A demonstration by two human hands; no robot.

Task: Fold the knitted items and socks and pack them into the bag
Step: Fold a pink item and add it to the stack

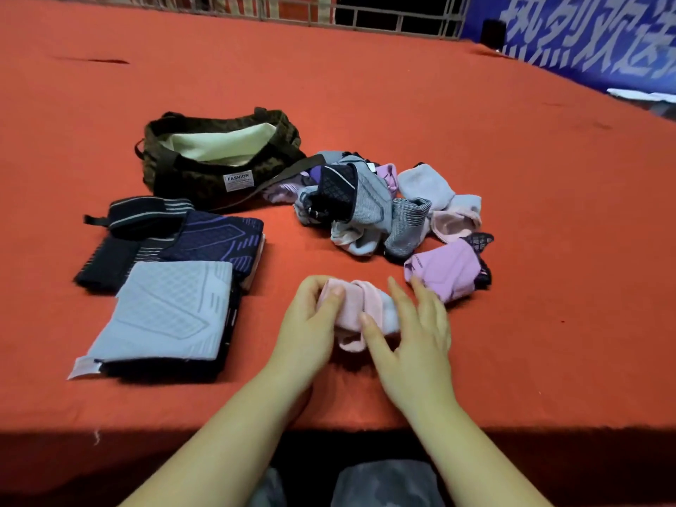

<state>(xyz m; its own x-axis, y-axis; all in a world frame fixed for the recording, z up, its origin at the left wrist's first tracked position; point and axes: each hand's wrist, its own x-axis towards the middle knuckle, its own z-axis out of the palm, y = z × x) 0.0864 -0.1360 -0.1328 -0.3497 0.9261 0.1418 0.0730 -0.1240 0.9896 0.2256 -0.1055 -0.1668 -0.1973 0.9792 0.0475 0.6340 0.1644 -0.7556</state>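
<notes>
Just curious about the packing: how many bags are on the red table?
1: a dark patterned bag, open, at the table's far left, behind the folded stack. None other shows.

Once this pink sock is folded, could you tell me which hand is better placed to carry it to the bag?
Left, probably. The left hand already grips the pink sock, and the open bag sits on its side. The right hand only rests open fingers on the sock and would have to cross over.

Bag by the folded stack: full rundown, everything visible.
The bag is a dark olive, patterned fabric duffel with dark webbing handles, a pale cream lining and a white label reading FASHION. It lies unzipped, mouth open, on the red cloth behind the folded stack. Its strap trails into the unfolded pile. Neither hand touches it.
</notes>
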